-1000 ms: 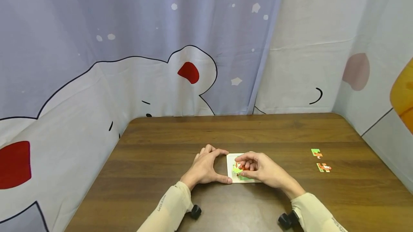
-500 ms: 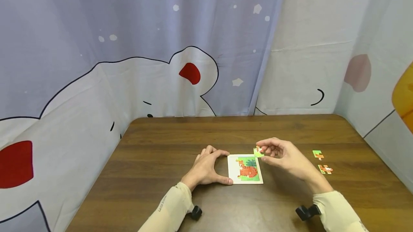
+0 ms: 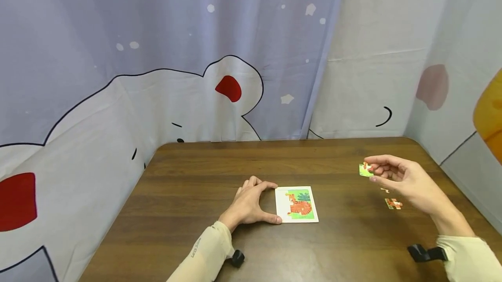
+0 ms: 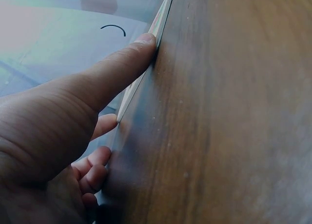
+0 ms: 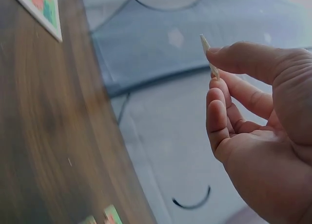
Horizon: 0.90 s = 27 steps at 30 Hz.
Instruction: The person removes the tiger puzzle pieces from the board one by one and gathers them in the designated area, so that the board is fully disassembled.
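A white-framed puzzle board [image 3: 295,204] with a tiger picture lies flat on the table; its left strip is bare white. My left hand [image 3: 251,203] grips the board's left side, thumb at the near corner and index finger at the far corner. In the left wrist view the thumb [image 4: 141,46] rests on the board's edge. Up at the right, my right hand [image 3: 400,179] pinches a green and orange puzzle piece [image 3: 365,169] between thumb and fingers, above the tabletop. The right wrist view shows that piece [image 5: 209,57] edge-on.
Two more puzzle pieces lie on the table at the right: one puzzle piece [image 3: 393,203] in plain sight, another puzzle piece [image 3: 384,190] mostly hidden behind the right hand. The wooden table [image 3: 219,160] ends at a printed curtain [image 3: 176,99] behind and on both sides.
My right hand has lifted the puzzle piece off the board's left part and carried it right, close to the loose pieces. The left hand has stayed at the board.
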### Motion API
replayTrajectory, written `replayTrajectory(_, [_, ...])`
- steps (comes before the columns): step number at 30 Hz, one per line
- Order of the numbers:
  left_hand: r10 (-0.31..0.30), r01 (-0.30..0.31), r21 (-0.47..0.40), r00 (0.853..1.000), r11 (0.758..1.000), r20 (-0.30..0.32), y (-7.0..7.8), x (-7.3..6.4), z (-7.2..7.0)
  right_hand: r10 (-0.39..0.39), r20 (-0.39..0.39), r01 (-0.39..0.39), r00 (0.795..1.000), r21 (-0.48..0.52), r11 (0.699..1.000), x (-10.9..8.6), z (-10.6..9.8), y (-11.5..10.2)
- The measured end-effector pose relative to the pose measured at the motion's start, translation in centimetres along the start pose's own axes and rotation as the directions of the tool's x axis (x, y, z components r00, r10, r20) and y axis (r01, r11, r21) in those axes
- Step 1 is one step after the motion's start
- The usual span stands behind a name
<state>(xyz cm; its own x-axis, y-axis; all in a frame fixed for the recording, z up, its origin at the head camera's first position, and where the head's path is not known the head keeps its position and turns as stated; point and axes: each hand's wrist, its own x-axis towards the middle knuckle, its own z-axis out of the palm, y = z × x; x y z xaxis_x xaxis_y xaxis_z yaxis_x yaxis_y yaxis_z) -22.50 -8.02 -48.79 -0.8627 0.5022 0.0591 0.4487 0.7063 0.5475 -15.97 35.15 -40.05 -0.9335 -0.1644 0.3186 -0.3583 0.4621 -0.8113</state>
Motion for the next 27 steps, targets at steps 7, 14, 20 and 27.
replayTrajectory(7, [-0.001, 0.001, -0.006, 1.0, 1.0, 0.002, -0.1, 0.0, 0.0, 0.023, -0.03, -0.025, 0.999, -0.064, 0.998, -1.9, -3.8, 1.7])
replayTrajectory(14, [0.003, -0.003, -0.008, 1.0, 1.0, -0.002, -0.1, 0.1, 0.1, 0.067, -0.097, -0.078, 0.993, -0.106, 0.991, -3.7, -6.0, 2.3])
replayTrajectory(20, [0.003, -0.003, -0.007, 1.0, 1.0, -0.002, -0.2, 0.1, 0.0, 0.083, -0.111, -0.096, 0.99, -0.12, 0.988, -4.8, -6.7, 3.2])
replayTrajectory(27, [0.001, -0.001, -0.014, 1.0, 1.0, -0.002, -0.1, 0.0, 0.1, 0.1, -0.027, -0.103, 0.995, -0.107, 0.989, -6.4, -6.8, 5.4])
